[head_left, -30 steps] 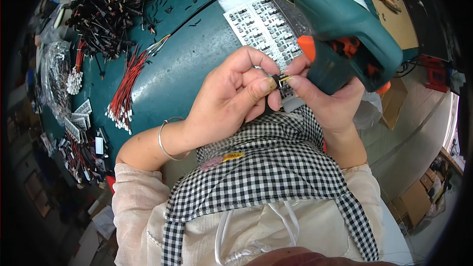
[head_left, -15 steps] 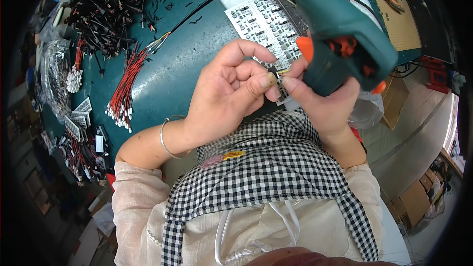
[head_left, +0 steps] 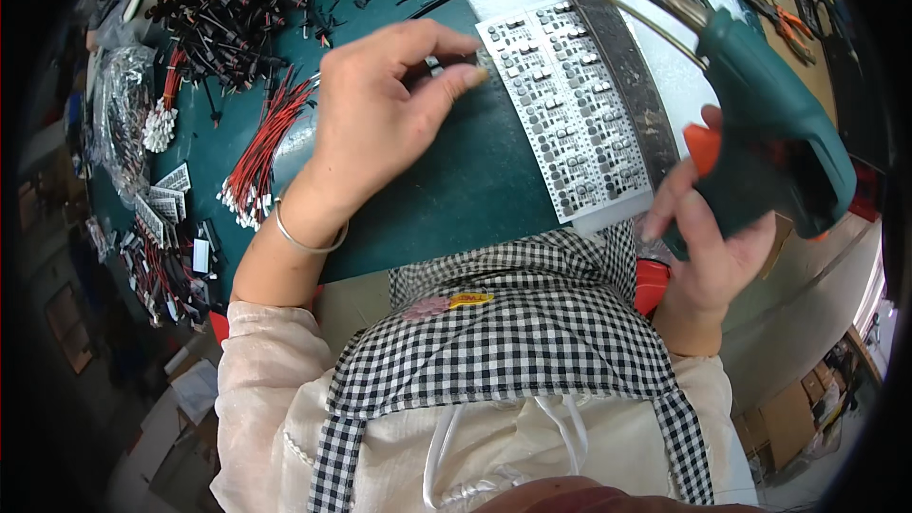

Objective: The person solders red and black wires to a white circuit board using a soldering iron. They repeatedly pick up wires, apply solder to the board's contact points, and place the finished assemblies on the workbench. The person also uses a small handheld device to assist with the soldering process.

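My left hand [head_left: 385,109] is over the green tabletop, left of a white circuit board panel [head_left: 568,104]. Its thumb and forefinger tips are apart, and the other fingers curl out of sight. A small pale spot shows between them that I cannot make out. My right hand [head_left: 712,247] grips the handle of a green soldering gun [head_left: 774,114] with an orange trigger, right of the panel. The gun's long metal tip reaches across above the panel's far end. Rows of small dark and silver parts cover the panel, which rests on a white foam pad [head_left: 684,57].
A dark flat bar [head_left: 627,76] lies along the panel's right side. Red-black wires with white plugs [head_left: 252,195] and a heap of black cables [head_left: 233,9] lie left. A clear plastic bag [head_left: 123,123] sits farther left. Orange-handled pliers [head_left: 793,24] lie far right.
My hands have parted: the left moved left and away from the panel, the right moved right with the soldering gun. The small dark piece pinched between my fingers no longer shows there.
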A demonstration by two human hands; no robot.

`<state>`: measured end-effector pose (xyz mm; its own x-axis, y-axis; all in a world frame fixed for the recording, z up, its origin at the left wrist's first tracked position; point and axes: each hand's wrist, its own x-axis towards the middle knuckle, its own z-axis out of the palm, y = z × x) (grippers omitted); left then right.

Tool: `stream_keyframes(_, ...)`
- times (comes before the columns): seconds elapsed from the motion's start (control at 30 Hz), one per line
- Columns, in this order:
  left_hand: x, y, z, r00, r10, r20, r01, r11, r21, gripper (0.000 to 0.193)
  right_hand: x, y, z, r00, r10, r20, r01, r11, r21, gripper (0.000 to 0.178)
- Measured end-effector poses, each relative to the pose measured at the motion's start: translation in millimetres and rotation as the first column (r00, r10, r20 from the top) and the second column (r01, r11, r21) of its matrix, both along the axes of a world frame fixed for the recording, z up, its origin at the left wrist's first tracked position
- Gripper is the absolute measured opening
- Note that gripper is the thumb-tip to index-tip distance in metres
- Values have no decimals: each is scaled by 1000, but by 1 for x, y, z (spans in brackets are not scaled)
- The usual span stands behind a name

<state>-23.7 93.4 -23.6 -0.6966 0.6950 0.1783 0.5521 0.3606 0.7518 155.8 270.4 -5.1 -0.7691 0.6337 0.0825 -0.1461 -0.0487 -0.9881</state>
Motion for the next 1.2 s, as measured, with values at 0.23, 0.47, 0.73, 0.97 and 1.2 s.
stream_keyframes(0.23,-20,3,-23,928,3,-371,21,998,62,20,16,12,14,976,69,209,-58,997,-57,67)
stream_keyframes(0.47,-24,7,-34,921,7,-390,6,1000,31,22,9,7,15,951,48,304,-43,999,-23,76)
stream_keyframes(0.73,-26,5,-37,920,-9,-391,32,998,51,22,6,8,7,956,49,291,-57,998,18,72)
stream_keyframes(0.97,-25,6,-37,921,2,-390,20,998,53,21,2,7,7,946,68,316,-81,996,26,66)
stream_keyframes(1.2,-24,6,-38,918,-3,-396,24,999,48,21,2,-1,7,922,29,387,-46,998,35,61)
